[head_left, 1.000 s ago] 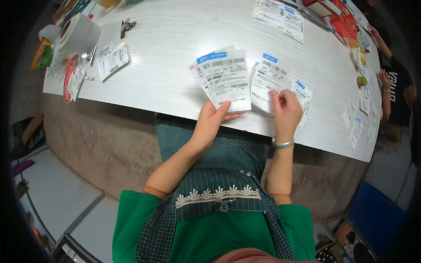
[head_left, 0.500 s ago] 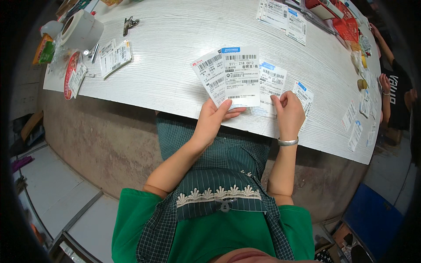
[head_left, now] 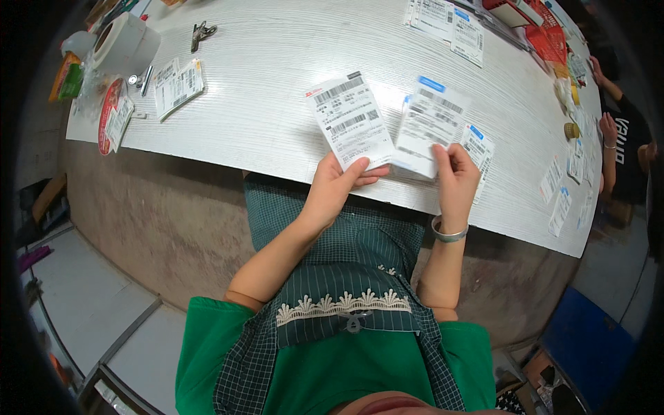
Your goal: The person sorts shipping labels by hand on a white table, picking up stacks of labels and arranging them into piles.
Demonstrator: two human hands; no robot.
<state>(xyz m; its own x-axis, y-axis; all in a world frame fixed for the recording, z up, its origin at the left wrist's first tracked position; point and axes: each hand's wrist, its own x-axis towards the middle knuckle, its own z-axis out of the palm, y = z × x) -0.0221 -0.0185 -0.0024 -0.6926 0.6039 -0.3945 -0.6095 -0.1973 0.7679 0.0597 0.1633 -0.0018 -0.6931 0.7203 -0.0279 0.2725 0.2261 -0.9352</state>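
The left hand grips the bottom of a red-marked label, thumb on top and fingers beneath, its head leaning toward eleven o'clock. The right hand pinches the lower right corner of a blue-headed label, its print blurred, with the edge of another showing behind. Both are over the white table, near its front edge. Reckoned from between the hands, a loose label lies at three o'clock, spread labels near one, a red basket toward two, and a metal clip at ten.
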